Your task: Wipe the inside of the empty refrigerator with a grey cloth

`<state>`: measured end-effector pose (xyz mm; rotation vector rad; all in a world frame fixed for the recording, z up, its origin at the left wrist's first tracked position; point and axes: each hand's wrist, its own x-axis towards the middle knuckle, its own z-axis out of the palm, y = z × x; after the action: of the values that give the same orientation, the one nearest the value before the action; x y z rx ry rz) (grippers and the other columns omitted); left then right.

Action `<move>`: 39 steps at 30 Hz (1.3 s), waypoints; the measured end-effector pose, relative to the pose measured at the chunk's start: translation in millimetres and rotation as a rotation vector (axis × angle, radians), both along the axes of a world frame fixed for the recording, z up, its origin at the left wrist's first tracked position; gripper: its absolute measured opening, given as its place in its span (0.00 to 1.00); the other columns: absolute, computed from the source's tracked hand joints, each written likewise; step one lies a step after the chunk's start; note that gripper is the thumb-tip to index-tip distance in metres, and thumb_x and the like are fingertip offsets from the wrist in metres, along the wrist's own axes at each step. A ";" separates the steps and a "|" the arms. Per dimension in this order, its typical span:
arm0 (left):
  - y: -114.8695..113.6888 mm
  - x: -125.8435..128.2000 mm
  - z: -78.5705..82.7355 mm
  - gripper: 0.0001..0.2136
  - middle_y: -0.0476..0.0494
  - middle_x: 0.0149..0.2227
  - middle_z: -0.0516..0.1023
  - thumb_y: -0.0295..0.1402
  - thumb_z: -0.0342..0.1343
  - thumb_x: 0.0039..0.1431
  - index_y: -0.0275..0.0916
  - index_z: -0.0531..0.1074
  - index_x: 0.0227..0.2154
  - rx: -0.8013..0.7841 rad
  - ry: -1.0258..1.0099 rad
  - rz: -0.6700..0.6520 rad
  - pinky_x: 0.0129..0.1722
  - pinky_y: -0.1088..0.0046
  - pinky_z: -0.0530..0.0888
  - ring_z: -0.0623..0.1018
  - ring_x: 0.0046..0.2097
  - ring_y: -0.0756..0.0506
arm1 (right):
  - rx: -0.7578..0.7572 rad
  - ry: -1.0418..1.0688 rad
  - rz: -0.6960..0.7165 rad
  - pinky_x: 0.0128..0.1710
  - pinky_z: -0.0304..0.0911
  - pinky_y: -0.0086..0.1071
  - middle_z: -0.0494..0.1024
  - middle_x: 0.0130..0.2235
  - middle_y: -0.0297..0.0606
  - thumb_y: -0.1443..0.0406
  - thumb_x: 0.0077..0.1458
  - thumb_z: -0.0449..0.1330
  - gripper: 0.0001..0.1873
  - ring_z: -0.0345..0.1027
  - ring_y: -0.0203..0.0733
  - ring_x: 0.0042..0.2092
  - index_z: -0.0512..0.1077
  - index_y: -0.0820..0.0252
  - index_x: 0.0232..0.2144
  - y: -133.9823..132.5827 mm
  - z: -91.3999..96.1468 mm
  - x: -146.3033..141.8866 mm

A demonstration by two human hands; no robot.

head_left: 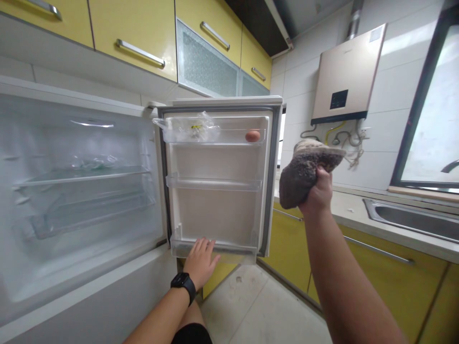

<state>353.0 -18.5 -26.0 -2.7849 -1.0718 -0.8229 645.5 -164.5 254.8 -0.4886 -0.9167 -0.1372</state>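
The fridge door (218, 210) stands swung open, its inner side facing me. My left hand (201, 262), with a black watch on the wrist, rests with its fingers against the lowest door shelf (236, 251). My right hand (319, 191) is raised to the right of the door and is closed on a grey-brown fluffy cloth (303, 172). The top door shelf holds one brown egg (253, 136) and a crumpled clear plastic bag (193, 129).
The open fridge compartment (79, 191) at left has glass shelves and a clear bag on one. Yellow wall cabinets (136, 33) hang above. A counter with a steel sink (409, 217) runs along the right over yellow base cabinets. A water heater (346, 76) hangs on the tiled wall.
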 end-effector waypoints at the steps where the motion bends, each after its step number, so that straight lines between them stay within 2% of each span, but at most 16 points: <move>1: -0.8 -0.6 -1.4 0.26 0.32 0.64 0.72 0.45 0.48 0.69 0.38 0.68 0.65 0.015 0.005 0.007 0.72 0.48 0.59 0.67 0.69 0.34 | 0.032 -0.010 -0.063 0.47 0.74 0.47 0.78 0.45 0.34 0.51 0.59 0.58 0.20 0.76 0.45 0.44 0.69 0.48 0.51 4.3 12.6 6.5; 3: -2.3 -1.9 -4.6 0.27 0.33 0.66 0.70 0.43 0.51 0.68 0.39 0.67 0.66 0.033 0.018 0.022 0.73 0.47 0.59 0.65 0.70 0.33 | 0.060 -0.058 -0.181 0.50 0.72 0.46 0.76 0.46 0.33 0.52 0.57 0.61 0.22 0.74 0.44 0.47 0.67 0.47 0.53 12.4 36.7 16.0; 5: -3.8 -3.7 -7.2 0.28 0.33 0.67 0.69 0.41 0.53 0.66 0.39 0.65 0.67 0.036 0.039 0.032 0.73 0.47 0.58 0.63 0.71 0.33 | 0.062 -0.178 -0.357 0.53 0.70 0.48 0.75 0.50 0.36 0.53 0.57 0.62 0.26 0.72 0.47 0.52 0.66 0.46 0.56 19.8 59.1 20.4; 10: -7.6 -10.5 -8.6 0.30 0.35 0.70 0.65 0.36 0.54 0.64 0.39 0.63 0.69 0.039 0.077 0.049 0.74 0.48 0.57 0.60 0.74 0.34 | -0.019 -0.402 -0.748 0.60 0.62 0.58 0.73 0.56 0.42 0.52 0.58 0.62 0.31 0.67 0.54 0.58 0.65 0.47 0.62 41.0 102.6 15.3; 13: -9.2 -14.9 -9.9 0.30 0.34 0.69 0.67 0.35 0.54 0.63 0.39 0.63 0.68 0.066 0.064 0.052 0.74 0.48 0.58 0.61 0.73 0.34 | -0.132 -0.440 -0.870 0.59 0.61 0.58 0.75 0.52 0.44 0.52 0.59 0.61 0.29 0.68 0.55 0.55 0.68 0.48 0.61 54.9 119.0 10.3; 16: -10.1 -18.3 -11.9 0.28 0.34 0.66 0.70 0.33 0.53 0.63 0.38 0.66 0.66 0.104 0.042 0.050 0.73 0.49 0.59 0.66 0.70 0.35 | -0.221 -0.463 -0.891 0.57 0.63 0.54 0.76 0.48 0.44 0.49 0.61 0.58 0.25 0.69 0.54 0.51 0.71 0.49 0.57 62.3 127.4 8.3; 19: -10.9 -19.6 -13.6 0.26 0.35 0.63 0.73 0.30 0.51 0.62 0.37 0.69 0.63 0.137 0.021 0.052 0.73 0.51 0.59 0.69 0.67 0.36 | -0.272 -0.481 -0.859 0.53 0.65 0.49 0.78 0.44 0.42 0.47 0.63 0.56 0.22 0.70 0.52 0.47 0.73 0.50 0.51 59.5 124.5 7.9; 22: -11.5 -19.6 -15.8 0.25 0.36 0.62 0.73 0.28 0.51 0.60 0.37 0.70 0.62 0.160 0.005 0.062 0.73 0.52 0.59 0.69 0.66 0.36 | -0.296 -0.481 -0.809 0.48 0.67 0.44 0.79 0.40 0.39 0.45 0.63 0.56 0.21 0.70 0.47 0.41 0.74 0.52 0.46 50.1 105.6 7.0; 25: -11.1 -19.8 -18.2 0.26 0.36 0.61 0.74 0.28 0.51 0.60 0.37 0.70 0.62 0.170 0.002 0.069 0.73 0.52 0.58 0.69 0.66 0.36 | -0.329 -0.465 -0.755 0.45 0.67 0.41 0.80 0.39 0.39 0.47 0.62 0.58 0.20 0.69 0.46 0.40 0.74 0.53 0.44 41.6 67.3 3.8; 29: -9.9 -20.1 -19.9 0.26 0.37 0.61 0.73 0.27 0.50 0.60 0.37 0.70 0.62 0.175 -0.007 0.053 0.74 0.54 0.57 0.69 0.65 0.37 | -0.342 -0.518 -0.738 0.51 0.65 0.44 0.78 0.47 0.42 0.52 0.61 0.60 0.17 0.70 0.49 0.48 0.75 0.53 0.47 39.9 4.8 -3.5; 31: -9.3 -19.4 -20.1 0.26 0.37 0.61 0.74 0.27 0.50 0.59 0.38 0.70 0.62 0.180 -0.007 0.048 0.74 0.54 0.57 0.69 0.65 0.37 | -0.310 -0.487 -0.734 0.54 0.65 0.45 0.76 0.48 0.43 0.54 0.62 0.60 0.17 0.69 0.49 0.51 0.75 0.52 0.49 43.7 -13.8 -6.4; 32: -9.1 -19.0 -20.1 0.27 0.38 0.60 0.74 0.26 0.51 0.58 0.38 0.70 0.62 0.181 -0.006 0.051 0.74 0.54 0.57 0.69 0.65 0.37 | -0.292 -0.452 -0.730 0.55 0.64 0.46 0.76 0.48 0.43 0.54 0.62 0.60 0.17 0.68 0.50 0.51 0.75 0.52 0.49 46.4 -16.8 -7.5; 33: -8.9 -18.5 -20.0 0.27 0.37 0.60 0.74 0.26 0.51 0.58 0.38 0.70 0.62 0.182 -0.006 0.057 0.74 0.53 0.57 0.69 0.65 0.37 | -0.272 -0.416 -0.727 0.55 0.64 0.47 0.76 0.47 0.42 0.54 0.62 0.59 0.17 0.68 0.50 0.51 0.75 0.52 0.50 49.4 -15.2 -8.3; 35: -8.6 -17.8 -19.4 0.27 0.37 0.60 0.74 0.26 0.51 0.58 0.38 0.70 0.61 0.185 -0.004 0.070 0.73 0.53 0.58 0.69 0.64 0.37 | -0.226 -0.369 -0.729 0.56 0.64 0.48 0.76 0.46 0.41 0.54 0.62 0.59 0.17 0.68 0.50 0.51 0.75 0.51 0.50 55.7 0.5 -9.0; 39: -9.7 -18.2 -15.4 0.27 0.36 0.60 0.74 0.27 0.51 0.57 0.38 0.70 0.61 0.175 0.018 0.073 0.72 0.52 0.59 0.70 0.64 0.37 | -0.104 -0.345 -0.760 0.58 0.62 0.52 0.75 0.47 0.42 0.53 0.63 0.57 0.18 0.67 0.51 0.53 0.73 0.50 0.51 67.5 59.2 -4.5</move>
<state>334.8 -28.2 -41.4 -2.5888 -1.0379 -0.8386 641.0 -97.0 314.0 -0.9131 -1.0359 -0.8888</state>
